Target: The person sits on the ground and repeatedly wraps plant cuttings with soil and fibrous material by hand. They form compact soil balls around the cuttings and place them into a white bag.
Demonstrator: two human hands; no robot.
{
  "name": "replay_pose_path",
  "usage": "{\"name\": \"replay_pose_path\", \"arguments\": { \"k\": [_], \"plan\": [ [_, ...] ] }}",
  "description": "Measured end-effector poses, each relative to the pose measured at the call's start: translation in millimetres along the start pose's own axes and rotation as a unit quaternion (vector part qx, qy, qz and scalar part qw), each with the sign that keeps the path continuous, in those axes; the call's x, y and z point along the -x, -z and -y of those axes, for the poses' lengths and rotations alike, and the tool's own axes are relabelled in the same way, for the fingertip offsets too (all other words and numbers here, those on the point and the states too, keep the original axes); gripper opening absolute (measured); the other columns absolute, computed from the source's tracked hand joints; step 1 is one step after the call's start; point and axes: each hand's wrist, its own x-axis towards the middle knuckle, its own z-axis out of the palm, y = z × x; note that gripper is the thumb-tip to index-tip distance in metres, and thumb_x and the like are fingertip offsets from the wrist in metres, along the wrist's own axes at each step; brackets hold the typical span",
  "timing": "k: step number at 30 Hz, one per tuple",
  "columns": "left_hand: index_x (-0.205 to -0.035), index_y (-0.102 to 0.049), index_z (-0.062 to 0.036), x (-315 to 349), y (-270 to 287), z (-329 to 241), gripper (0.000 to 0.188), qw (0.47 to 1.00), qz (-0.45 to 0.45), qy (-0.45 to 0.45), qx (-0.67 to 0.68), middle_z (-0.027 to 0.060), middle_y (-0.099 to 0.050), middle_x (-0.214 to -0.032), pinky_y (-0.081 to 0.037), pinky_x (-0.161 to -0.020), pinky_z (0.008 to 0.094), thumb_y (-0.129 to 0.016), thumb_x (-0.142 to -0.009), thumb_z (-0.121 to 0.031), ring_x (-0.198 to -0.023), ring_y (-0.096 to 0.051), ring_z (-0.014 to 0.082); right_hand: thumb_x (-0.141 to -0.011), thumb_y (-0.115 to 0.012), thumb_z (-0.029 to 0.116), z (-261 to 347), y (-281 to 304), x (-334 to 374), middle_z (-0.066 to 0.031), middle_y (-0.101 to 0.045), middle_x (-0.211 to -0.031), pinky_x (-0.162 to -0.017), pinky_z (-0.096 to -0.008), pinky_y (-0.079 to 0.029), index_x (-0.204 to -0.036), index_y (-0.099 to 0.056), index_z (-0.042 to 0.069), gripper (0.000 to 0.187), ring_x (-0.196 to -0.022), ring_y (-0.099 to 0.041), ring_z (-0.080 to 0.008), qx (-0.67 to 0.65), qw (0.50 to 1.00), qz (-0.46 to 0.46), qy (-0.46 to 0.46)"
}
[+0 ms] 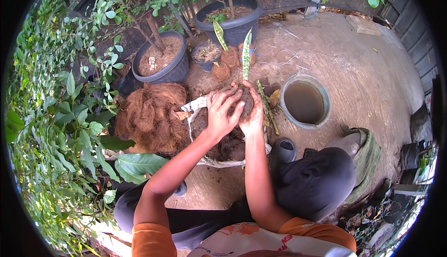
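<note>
Both my hands are cupped around a dark ball of soil (245, 102), pressing it from two sides. My left hand (224, 110) lies over its near left side with bent fingers, and my right hand (253, 113) wraps its right side. An upright snake plant leaf (246, 59), green with pale yellow edges, rises just beyond the ball and appears to grow from it. Below the hands, a white sack (212, 163) lies opened out with dark soil (230, 146) in it. Left of that sits a heap of brown coconut fibre (151, 117).
A bucket of murky water (305, 102) stands to the right. Beyond my hands are fibre-wrapped balls (221, 72), another snake plant leaf (220, 35), a small pot (206, 54) and two large black pots (160, 57). Green stems (267, 106) lie beside the sack; leafy plants fill the left.
</note>
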Motion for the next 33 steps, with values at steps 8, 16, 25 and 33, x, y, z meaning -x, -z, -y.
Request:
{"name": "replay_pose_path", "arguments": {
  "k": [8, 16, 25, 33],
  "plan": [
    [-0.100, -0.068, -0.0104, 22, 1, 14, 0.030, 0.994, -0.013, -0.079, -0.075, 0.0057, -0.064, -0.113, -0.030, -0.098, 0.0424, -0.073, -0.072, -0.021, -0.113, -0.055, 0.0266, -0.097, -0.052, 0.024, -18, 23, 0, -0.0049, -0.059, -0.117, -0.098, -0.0322, -0.044, -0.116, -0.059, 0.005, 0.028, -0.112, -0.055, -0.0173, -0.005, 0.999, -0.003, -0.054],
    [-0.105, -0.068, -0.0134, 33, -1, 15, 0.039, 0.996, -0.003, -0.053, -0.069, 0.0035, -0.062, -0.119, -0.027, -0.100, 0.0461, -0.075, -0.071, -0.032, -0.116, -0.053, 0.0248, -0.095, -0.054, 0.022, -16, 7, 8, -0.0075, -0.061, -0.111, -0.094, -0.0321, -0.047, -0.115, -0.059, 0.006, 0.027, -0.107, -0.058, -0.0184, 0.008, 0.997, -0.030, -0.066],
    [-0.102, -0.069, -0.0155, 36, -1, 22, 0.039, 0.990, -0.015, -0.092, -0.101, 0.0026, -0.062, -0.111, -0.025, -0.099, 0.0485, -0.075, -0.070, -0.037, -0.116, -0.053, 0.0241, -0.092, -0.056, 0.020, -30, 26, 6, -0.0093, -0.063, -0.106, -0.089, -0.0345, -0.051, -0.118, -0.056, 0.006, 0.029, -0.100, -0.062, -0.0221, -0.077, 0.993, 0.034, -0.076],
    [-0.108, -0.066, -0.0087, 17, 2, 16, 0.045, 1.000, -0.014, -0.011, 0.010, 0.0071, -0.062, -0.115, -0.027, -0.100, 0.0452, -0.074, -0.070, -0.032, -0.116, -0.054, 0.0252, -0.092, -0.057, 0.022, -24, 17, 0, -0.0037, -0.060, -0.114, -0.094, -0.0342, -0.048, -0.118, -0.057, 0.008, 0.030, -0.107, -0.058, -0.0177, -0.081, 0.992, 0.054, -0.077]
  ]
}}
